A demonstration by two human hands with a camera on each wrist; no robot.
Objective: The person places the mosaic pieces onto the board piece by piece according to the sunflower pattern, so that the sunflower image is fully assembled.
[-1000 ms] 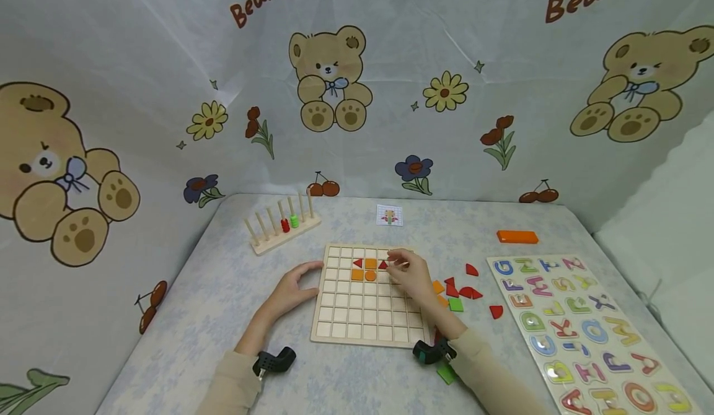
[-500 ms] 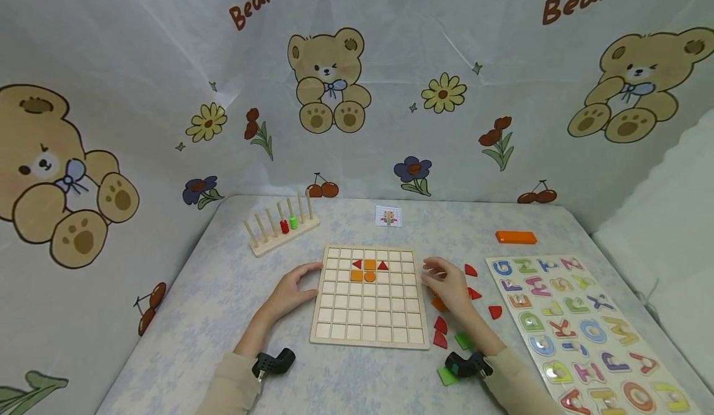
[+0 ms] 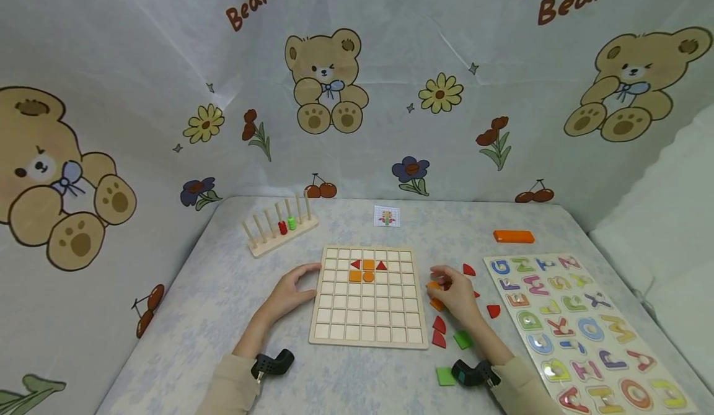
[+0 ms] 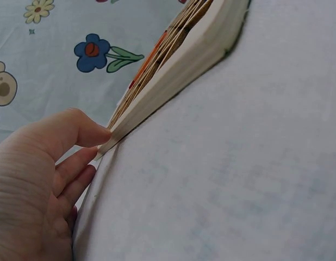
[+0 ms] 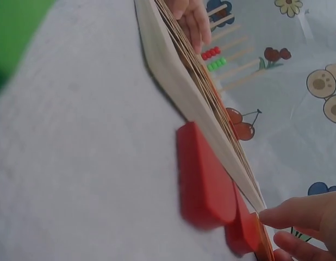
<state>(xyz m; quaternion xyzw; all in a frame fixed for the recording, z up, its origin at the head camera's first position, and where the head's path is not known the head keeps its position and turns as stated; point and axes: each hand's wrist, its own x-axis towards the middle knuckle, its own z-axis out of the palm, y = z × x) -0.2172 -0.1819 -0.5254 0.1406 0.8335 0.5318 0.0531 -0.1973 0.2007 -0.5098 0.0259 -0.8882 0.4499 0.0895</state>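
A wooden grid board (image 3: 368,316) lies on the table. Set in its upper cells are two orange squares (image 3: 369,265), an orange circle (image 3: 369,277) and two red triangles (image 3: 381,266). My left hand (image 3: 289,291) rests at the board's left edge, index finger and thumb spread against the rim; the left wrist view shows a fingertip touching the edge. Right of the board, my right hand (image 3: 457,291) reaches down over loose orange squares (image 3: 436,304), its fingertips at one of them. In the right wrist view, a thumb (image 5: 293,212) is beside red and orange pieces; whether it grips one is hidden.
Red quarter-circles (image 3: 439,324) and green squares (image 3: 445,376) lie right of the board. An alphabet puzzle board (image 3: 580,328) stretches along the right side. Behind are a peg rack (image 3: 284,236) with red and green beads, a pattern card (image 3: 387,216) and an orange block (image 3: 514,236).
My right hand has moved from the red triangle on the board out to the right, then down to the orange squares. The left hand keeps its place at the board's edge.
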